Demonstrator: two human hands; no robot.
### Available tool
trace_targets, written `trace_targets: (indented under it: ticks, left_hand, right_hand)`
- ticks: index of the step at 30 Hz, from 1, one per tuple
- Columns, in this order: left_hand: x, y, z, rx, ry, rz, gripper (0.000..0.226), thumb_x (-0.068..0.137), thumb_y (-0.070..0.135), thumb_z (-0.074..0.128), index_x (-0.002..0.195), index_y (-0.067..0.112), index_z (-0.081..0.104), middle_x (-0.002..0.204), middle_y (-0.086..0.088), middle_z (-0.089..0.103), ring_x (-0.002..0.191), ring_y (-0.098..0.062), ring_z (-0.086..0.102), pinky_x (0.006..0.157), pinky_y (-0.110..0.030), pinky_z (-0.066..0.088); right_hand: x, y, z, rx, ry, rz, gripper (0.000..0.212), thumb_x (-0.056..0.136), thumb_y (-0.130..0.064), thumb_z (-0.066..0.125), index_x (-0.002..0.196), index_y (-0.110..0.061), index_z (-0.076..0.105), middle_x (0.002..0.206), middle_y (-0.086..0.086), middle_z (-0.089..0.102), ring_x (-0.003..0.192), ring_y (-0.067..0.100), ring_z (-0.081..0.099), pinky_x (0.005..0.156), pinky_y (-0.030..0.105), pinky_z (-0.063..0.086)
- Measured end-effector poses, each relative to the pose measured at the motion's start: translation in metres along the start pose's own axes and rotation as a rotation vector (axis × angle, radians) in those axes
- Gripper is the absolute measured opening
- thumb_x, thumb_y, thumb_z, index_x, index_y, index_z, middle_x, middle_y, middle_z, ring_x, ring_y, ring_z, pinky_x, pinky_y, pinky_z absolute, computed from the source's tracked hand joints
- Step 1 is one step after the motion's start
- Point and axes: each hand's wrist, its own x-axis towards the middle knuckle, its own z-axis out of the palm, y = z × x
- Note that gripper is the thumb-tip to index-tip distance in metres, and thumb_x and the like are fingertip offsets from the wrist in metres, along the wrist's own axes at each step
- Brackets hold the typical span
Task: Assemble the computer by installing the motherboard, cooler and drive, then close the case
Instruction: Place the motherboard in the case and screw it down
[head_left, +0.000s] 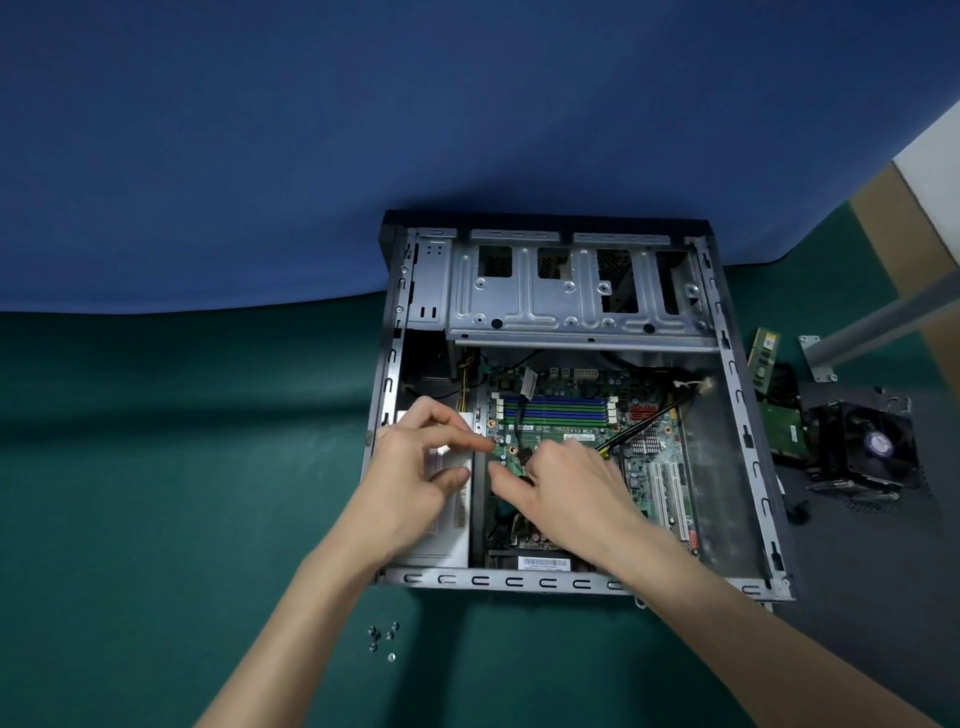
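The open computer case (387, 395) lies flat on the green mat. The green motherboard (558, 415) sits inside it, below the metal drive cage (524, 306). My left hand (415, 462) hovers over the silver power supply (447, 540). Its forefinger reaches to the board's left edge, with the thumb apart from it. My right hand (571, 488) lies back-up over the middle of the board, thumb stretched left and fingers curled down out of sight. A black cable (522, 454) runs in under them. The black cooler (862, 447) and the drive (784, 426) lie outside, right of the case.
Several loose screws (384, 639) lie on the mat in front of the case's near left corner. A memory stick (763, 358) lies right of the case. A grey metal leg with a foot plate (821, 358) crosses the far right. Blue cloth hangs behind.
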Motion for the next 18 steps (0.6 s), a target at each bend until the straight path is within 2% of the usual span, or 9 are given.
trace_targets:
  ticks: [2,5,7,8,10,12,15,17,18]
  left_hand:
    - [0.0,0.001,0.002,0.013,0.012,0.006,0.029,0.077,-0.004,0.072,0.095,0.018,0.074,0.099,0.004,0.052,0.094,-0.002,0.052,0.084,-0.016,0.038]
    - [0.002,0.002,0.004,0.097,0.02,-0.003,0.025,0.075,0.007,0.077,0.095,0.021,0.074,0.1,0.007,0.053,0.105,-0.017,0.052,0.1,-0.038,0.037]
    - [0.002,0.002,0.006,0.148,0.015,0.024,0.029,0.073,0.007,0.078,0.096,0.023,0.073,0.1,0.009,0.056,0.105,-0.016,0.051,0.101,-0.045,0.034]
    - [0.003,0.002,0.006,0.165,0.011,0.04,0.031,0.072,0.008,0.079,0.097,0.025,0.072,0.1,0.011,0.057,0.104,-0.014,0.05,0.101,-0.043,0.032]
    - [0.003,0.001,0.007,0.201,-0.002,0.05,0.037,0.071,0.016,0.08,0.101,0.034,0.067,0.101,0.02,0.058,0.104,-0.011,0.046,0.1,-0.03,0.024]
    - [0.002,0.001,0.012,0.305,-0.034,0.057,0.049,0.064,0.037,0.083,0.108,0.039,0.062,0.102,0.026,0.055,0.104,-0.011,0.04,0.089,-0.022,0.016]
    - [0.002,0.002,0.026,0.481,-0.041,0.102,0.079,0.044,0.067,0.077,0.114,0.039,0.053,0.099,0.025,0.045,0.099,-0.01,0.027,0.079,-0.025,0.013]
    - [0.003,0.004,0.035,0.529,-0.009,0.144,0.088,0.043,0.071,0.075,0.119,0.036,0.047,0.092,0.025,0.039,0.096,-0.008,0.021,0.079,-0.027,0.012]
    - [0.003,0.003,0.038,0.556,-0.007,0.162,0.088,0.047,0.07,0.075,0.122,0.035,0.044,0.091,0.025,0.043,0.098,-0.007,0.022,0.081,-0.028,0.011]
  right_hand:
    - [-0.002,0.002,0.002,-0.003,0.011,0.0,0.061,0.089,-0.063,0.04,0.05,-0.015,0.039,0.048,-0.001,0.041,0.049,0.022,0.046,0.056,0.034,0.038]
    - [-0.004,0.003,0.005,-0.021,0.053,0.0,0.063,0.091,-0.06,0.039,0.047,-0.016,0.037,0.045,-0.002,0.039,0.045,0.02,0.042,0.054,0.033,0.034]
    - [-0.003,0.004,0.004,-0.026,0.056,0.009,0.062,0.092,-0.058,0.038,0.047,-0.015,0.038,0.046,-0.002,0.04,0.045,0.017,0.041,0.055,0.033,0.034]
    - [-0.001,0.004,0.003,-0.024,0.049,0.017,0.061,0.092,-0.058,0.039,0.047,-0.015,0.039,0.046,-0.002,0.041,0.045,0.017,0.042,0.054,0.033,0.034]
    - [0.0,0.004,0.002,-0.017,0.027,0.031,0.059,0.092,-0.057,0.041,0.049,-0.016,0.041,0.048,-0.002,0.043,0.045,0.019,0.044,0.052,0.032,0.037]
    - [-0.001,0.003,0.001,-0.026,0.024,0.04,0.056,0.092,-0.056,0.041,0.051,-0.017,0.04,0.052,-0.001,0.044,0.05,0.023,0.045,0.055,0.033,0.039]
    - [-0.003,0.001,0.001,-0.053,0.03,0.037,0.055,0.097,-0.051,0.034,0.053,-0.018,0.038,0.055,-0.002,0.042,0.059,0.028,0.045,0.062,0.035,0.034]
    - [-0.004,0.0,0.002,-0.052,0.014,0.021,0.052,0.099,-0.046,0.029,0.056,-0.018,0.037,0.057,-0.002,0.043,0.065,0.03,0.047,0.065,0.036,0.034]
    - [-0.004,-0.001,0.002,-0.049,0.001,0.011,0.05,0.1,-0.043,0.027,0.057,-0.019,0.036,0.058,-0.001,0.044,0.067,0.031,0.049,0.066,0.037,0.035]
